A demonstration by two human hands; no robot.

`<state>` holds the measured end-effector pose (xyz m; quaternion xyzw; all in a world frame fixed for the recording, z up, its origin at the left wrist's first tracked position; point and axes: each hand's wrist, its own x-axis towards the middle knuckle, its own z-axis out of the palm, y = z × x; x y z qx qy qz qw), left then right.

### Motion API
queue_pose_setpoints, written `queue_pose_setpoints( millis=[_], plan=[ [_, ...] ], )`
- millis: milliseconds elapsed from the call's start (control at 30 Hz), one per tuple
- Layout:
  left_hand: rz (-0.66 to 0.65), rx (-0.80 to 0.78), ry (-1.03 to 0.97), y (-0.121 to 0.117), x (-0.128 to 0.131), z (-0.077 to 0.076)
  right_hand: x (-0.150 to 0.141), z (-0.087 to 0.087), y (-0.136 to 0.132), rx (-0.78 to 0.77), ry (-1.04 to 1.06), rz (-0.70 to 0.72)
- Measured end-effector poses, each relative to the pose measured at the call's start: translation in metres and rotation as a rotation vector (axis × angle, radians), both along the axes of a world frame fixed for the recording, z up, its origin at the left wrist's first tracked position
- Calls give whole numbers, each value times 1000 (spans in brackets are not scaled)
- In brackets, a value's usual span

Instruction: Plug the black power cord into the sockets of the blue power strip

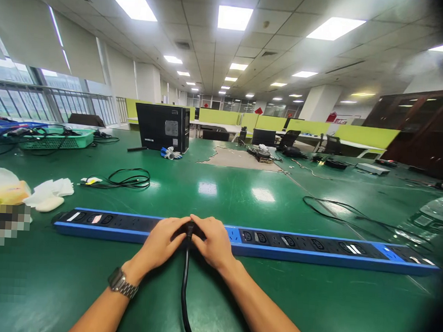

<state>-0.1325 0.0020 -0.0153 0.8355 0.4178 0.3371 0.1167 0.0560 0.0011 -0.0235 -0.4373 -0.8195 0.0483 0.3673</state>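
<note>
A long blue-and-black power strip lies across the green table in front of me, with rows of sockets on its top. At its middle, my left hand and my right hand meet, fingertips closed round a black power plug from both sides. From the plug a thick black cable runs down toward me between my forearms. My fingers cover the plug's front end, so I cannot tell how far it sits in a socket. A metal-band watch is on my left wrist.
Thin black cables lie coiled beyond the strip and loose at the right. White crumpled bags rest at the left, near a green basket of cables. A black computer case stands at the back. A clear plastic bottle lies far right.
</note>
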Motion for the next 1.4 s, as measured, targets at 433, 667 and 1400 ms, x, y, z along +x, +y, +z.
queue_pose_setpoints(
  millis=[433, 667, 1400],
  plan=[
    [101, 20, -7, -4, 2, 0, 108, 0, -11, 141, 278, -157],
    [140, 50, -7, -5, 7, -1, 111, -17, -10, 71, 106, -130],
    [-1, 17, 90, -4, 123, 4, 102, -9, -22, -5, -14, -267]
  ],
)
